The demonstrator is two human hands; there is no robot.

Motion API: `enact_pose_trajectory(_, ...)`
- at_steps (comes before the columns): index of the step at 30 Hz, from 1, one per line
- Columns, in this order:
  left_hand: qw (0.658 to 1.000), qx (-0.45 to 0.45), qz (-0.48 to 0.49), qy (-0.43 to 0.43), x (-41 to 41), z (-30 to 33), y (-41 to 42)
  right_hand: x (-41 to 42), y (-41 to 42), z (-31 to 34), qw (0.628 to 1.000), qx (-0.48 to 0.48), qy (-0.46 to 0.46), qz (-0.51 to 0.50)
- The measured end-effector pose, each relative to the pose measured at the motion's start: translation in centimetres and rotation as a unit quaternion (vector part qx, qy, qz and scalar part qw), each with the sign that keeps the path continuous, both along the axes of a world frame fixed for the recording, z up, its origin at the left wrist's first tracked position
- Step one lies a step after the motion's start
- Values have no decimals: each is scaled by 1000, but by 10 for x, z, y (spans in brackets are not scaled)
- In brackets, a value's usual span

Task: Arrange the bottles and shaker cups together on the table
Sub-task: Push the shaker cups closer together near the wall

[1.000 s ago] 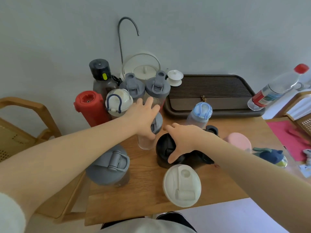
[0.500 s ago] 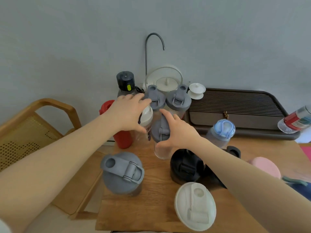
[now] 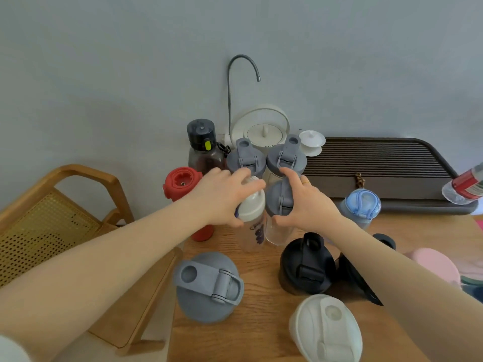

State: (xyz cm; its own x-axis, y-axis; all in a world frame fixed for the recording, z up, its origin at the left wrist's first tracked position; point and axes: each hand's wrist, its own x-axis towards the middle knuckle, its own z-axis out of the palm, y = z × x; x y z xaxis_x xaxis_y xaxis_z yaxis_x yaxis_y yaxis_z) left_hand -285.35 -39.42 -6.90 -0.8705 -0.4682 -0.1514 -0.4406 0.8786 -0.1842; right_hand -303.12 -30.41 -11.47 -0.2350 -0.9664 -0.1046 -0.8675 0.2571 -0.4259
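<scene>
My left hand (image 3: 222, 194) grips the white lid of a clear shaker cup (image 3: 252, 223) with purple print. Right beside it my right hand (image 3: 305, 202) grips the grey lid of another clear shaker cup (image 3: 279, 205); the two cups stand nearly touching. Behind them stand two grey-lidded shakers (image 3: 245, 159) (image 3: 286, 158), a dark bottle with a black cap (image 3: 202, 147) and a red bottle (image 3: 181, 182). Nearer me stand a large grey-lidded shaker (image 3: 207, 286), a black shaker (image 3: 305, 265) and a white-lidded shaker (image 3: 326, 330). A blue-lidded bottle (image 3: 362, 209) stands to the right.
The wooden table (image 3: 261, 283) ends at the left beside a wooden rattan chair (image 3: 52, 212). At the back stand a white kettle (image 3: 261, 129) under a tall spout, a white lidded cup (image 3: 312, 142) and a dark slatted tea tray (image 3: 379, 163). A plastic water bottle (image 3: 465, 185) and a pink lid (image 3: 433, 265) are at the right.
My left hand has shifted from the grey-lidded cup to the white-lidded cup. My right hand left the black shaker, took the grey-lidded cup and brought it against the white-lidded one. The view tilted.
</scene>
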Motion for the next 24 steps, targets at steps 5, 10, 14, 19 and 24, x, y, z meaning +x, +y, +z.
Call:
enact_pose_trajectory(5, 1000, -14, 1, 10, -13, -4, -2, -4, 0, -3, 998, -31, -38, -27)
enact_pose_trajectory(10, 999, -38, -15, -18, -17, -3, -6, -4, -3, -3, 998, -35, -41, -34)
enact_pose_trajectory(14, 999, -37, -24, -12, -17, -2, -13, 1, -8, -6, 997, -43, -55, -35)
enact_pose_trajectory(19, 1000, 0, -12, -7, -8, 1, -19, -1, -6, 6, 1000, 14, 4, -8)
enact_pose_trajectory(24, 999, 17, -22, 20, -11, 15, -5, -1, 4, 29, 998, 26, 52, -5)
